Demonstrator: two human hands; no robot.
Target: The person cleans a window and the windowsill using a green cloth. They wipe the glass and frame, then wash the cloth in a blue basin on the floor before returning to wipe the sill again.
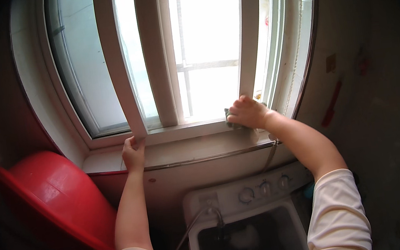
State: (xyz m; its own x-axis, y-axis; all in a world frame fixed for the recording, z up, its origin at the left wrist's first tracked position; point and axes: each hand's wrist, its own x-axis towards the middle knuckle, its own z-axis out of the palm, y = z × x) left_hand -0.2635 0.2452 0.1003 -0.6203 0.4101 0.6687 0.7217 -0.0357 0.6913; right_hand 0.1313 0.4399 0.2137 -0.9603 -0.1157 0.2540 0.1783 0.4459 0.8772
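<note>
A sliding window with pale frames [156, 55] stands above a tiled sill [195, 148]. With its fingers, my left hand [134, 153] grips the lower corner of a sash frame [118, 67]. My right hand [249, 113] presses a dark greenish cloth [230, 118] against the bottom rail of the window, at the foot of the right sash upright [248, 32]. Most of the cloth is hidden under the fingers and palm.
A large red plastic basin [58, 191] leans at the left. Below the sill is a washing machine with knobs [265, 189], a dark lid [252, 242] and a metal tap [216, 213]. A red long-handled item [332, 105] hangs on the right wall.
</note>
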